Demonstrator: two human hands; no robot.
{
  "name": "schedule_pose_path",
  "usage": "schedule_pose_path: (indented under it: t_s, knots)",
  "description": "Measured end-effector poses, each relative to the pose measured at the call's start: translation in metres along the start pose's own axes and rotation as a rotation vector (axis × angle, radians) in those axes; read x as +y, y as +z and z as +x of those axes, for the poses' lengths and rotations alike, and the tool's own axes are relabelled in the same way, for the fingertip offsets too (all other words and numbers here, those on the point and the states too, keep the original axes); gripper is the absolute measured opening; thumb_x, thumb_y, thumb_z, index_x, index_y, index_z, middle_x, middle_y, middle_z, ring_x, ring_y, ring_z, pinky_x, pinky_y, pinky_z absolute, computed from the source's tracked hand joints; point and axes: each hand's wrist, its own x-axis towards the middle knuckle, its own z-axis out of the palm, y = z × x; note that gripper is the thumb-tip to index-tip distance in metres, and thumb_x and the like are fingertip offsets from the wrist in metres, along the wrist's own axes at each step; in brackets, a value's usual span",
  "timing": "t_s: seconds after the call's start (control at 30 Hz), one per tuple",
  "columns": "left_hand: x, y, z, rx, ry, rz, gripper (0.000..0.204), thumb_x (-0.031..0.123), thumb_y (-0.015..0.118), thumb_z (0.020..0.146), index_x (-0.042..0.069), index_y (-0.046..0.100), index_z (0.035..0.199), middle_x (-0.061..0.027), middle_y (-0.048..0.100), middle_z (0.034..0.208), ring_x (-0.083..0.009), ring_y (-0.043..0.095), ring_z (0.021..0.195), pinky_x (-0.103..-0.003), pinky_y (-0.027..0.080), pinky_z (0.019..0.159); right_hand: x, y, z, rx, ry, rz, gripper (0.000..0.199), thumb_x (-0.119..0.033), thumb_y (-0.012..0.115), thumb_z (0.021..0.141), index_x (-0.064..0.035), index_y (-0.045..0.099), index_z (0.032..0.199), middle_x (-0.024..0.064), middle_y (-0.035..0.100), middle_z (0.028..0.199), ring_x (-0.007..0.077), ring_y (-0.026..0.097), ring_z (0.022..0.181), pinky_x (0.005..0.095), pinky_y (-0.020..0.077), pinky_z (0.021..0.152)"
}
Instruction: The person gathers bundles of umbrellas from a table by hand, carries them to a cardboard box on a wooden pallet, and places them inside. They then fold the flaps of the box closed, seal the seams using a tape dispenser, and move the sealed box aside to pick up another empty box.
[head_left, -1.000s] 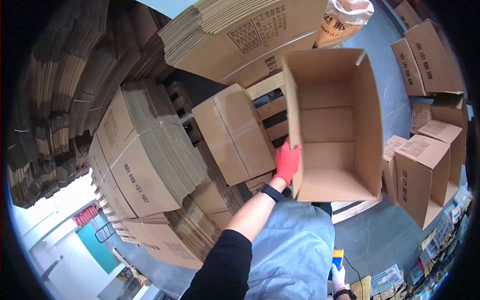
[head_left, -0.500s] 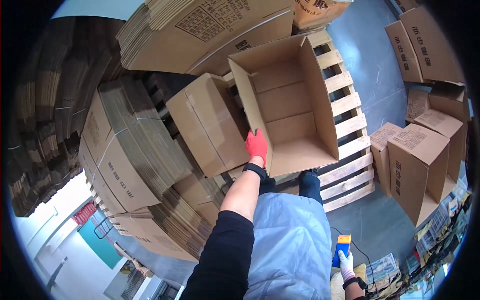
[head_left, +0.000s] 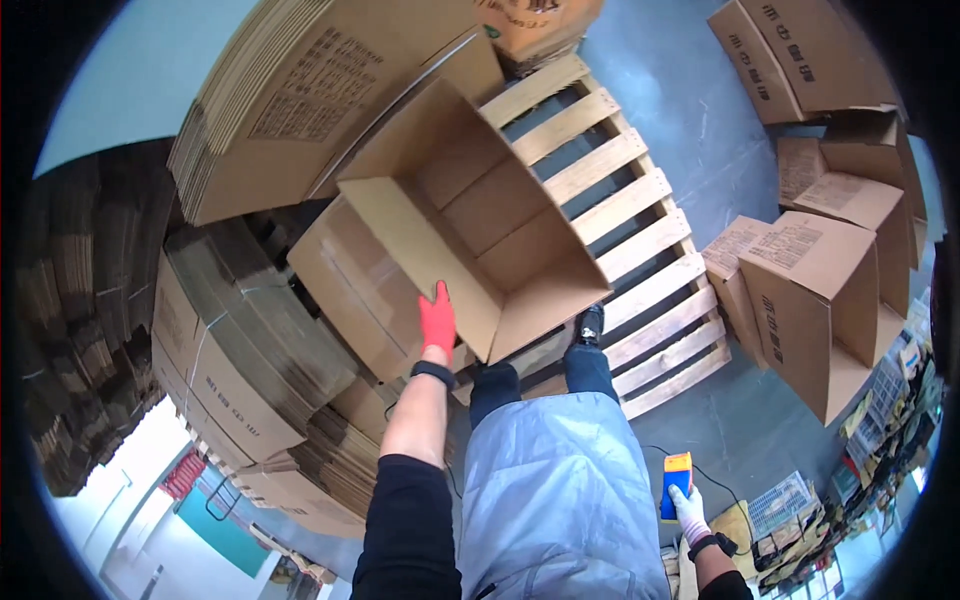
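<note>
A large open cardboard carton [head_left: 560, 245] sits tilted in front of me, its hollow inside facing up. My left hand [head_left: 437, 320], in a red glove, grips the edge of its left wall. Partly under that wall lies a closed, taped carton [head_left: 345, 275]. Low at the right, my right hand [head_left: 688, 505] wears a white glove and is closed around a blue and orange handheld device [head_left: 677, 485]. What kind of device it is I cannot make out. A dark cord runs close by it.
A slatted wooden pallet [head_left: 640, 240] extends right of the open carton. Bundled flat cartons [head_left: 300, 90] stand behind it, with more strapped stacks [head_left: 225, 370] at the left. Several open cartons [head_left: 810, 265] stand on the floor at right, near a grey plastic crate [head_left: 780, 505].
The open carton has shifted left and turned, now overlapping the closed carton more, and my left hand has moved with its edge. More pallet slats show. My right hand still holds the device.
</note>
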Motion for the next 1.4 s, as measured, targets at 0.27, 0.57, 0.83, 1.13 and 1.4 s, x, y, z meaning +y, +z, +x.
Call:
schedule_pose_path:
  t_s: [0.27, 0.57, 0.83, 1.13, 1.4]
  knots:
    - [0.003, -0.092, -0.110, -0.040, 0.050, 0.558, 0.071, 0.040, 0.060, 0.092, -0.005, 0.038, 0.142, -0.0276, 0.043, 0.143, -0.0380, 0.041, 0.134, -0.041, 0.033, 0.111, -0.020, -0.067, -0.024, 0.020, -0.088, 0.066, 0.038, -0.026, 0.070, 0.089, 0.0001, 0.057, 0.114, 0.0082, 0.066, 0.088, 0.0182, 0.065, 0.069, 0.0344, 0.0559, 0.066]
    - [-0.020, -0.142, -0.260, -0.497, -0.449, 0.679, 0.052, 0.047, 0.055, 0.091, 0.003, 0.064, 0.116, -0.0219, 0.066, 0.113, -0.0393, 0.060, 0.109, -0.044, 0.047, 0.094, -0.119, -0.172, -0.076, -0.077, 0.065, 0.140, 0.036, -0.026, 0.071, 0.089, 0.0013, 0.063, 0.111, 0.0070, 0.067, 0.093, 0.0146, 0.064, 0.077, 0.0305, 0.0533, 0.072]
    - [-0.016, -0.033, -0.281, -0.367, -0.313, 0.355, 0.054, 0.051, 0.057, 0.089, 0.003, 0.067, 0.113, -0.0197, 0.069, 0.108, -0.0357, 0.064, 0.105, -0.044, 0.048, 0.089, -0.330, -0.235, -0.040, -0.291, -0.058, 0.011, 0.033, -0.030, 0.067, 0.090, -0.0004, 0.065, 0.105, 0.0056, 0.067, 0.089, 0.0139, 0.062, 0.072, 0.0299, 0.0517, 0.068]
    - [0.124, 0.055, -0.302, -0.246, -0.512, -0.159, 0.038, 0.042, 0.059, 0.091, 0.006, 0.066, 0.098, -0.0088, 0.065, 0.083, -0.0199, 0.059, 0.074, -0.037, 0.047, 0.065, -0.633, -0.264, -0.036, -0.395, -0.390, -0.231, 0.028, -0.027, 0.062, 0.093, -0.0019, 0.065, 0.104, 0.0028, 0.065, 0.083, 0.0142, 0.061, 0.069, 0.0282, 0.0505, 0.067]
    - [0.177, 0.170, -0.334, 0.012, -0.535, -0.417, 0.036, 0.041, 0.059, 0.091, 0.006, 0.066, 0.096, -0.0103, 0.066, 0.081, -0.0238, 0.062, 0.078, -0.039, 0.048, 0.069, -0.796, -0.294, 0.053, -0.464, -0.553, -0.511, 0.025, -0.025, 0.061, 0.094, -0.0026, 0.065, 0.104, 0.0042, 0.066, 0.086, 0.0126, 0.062, 0.071, 0.0284, 0.0503, 0.064]
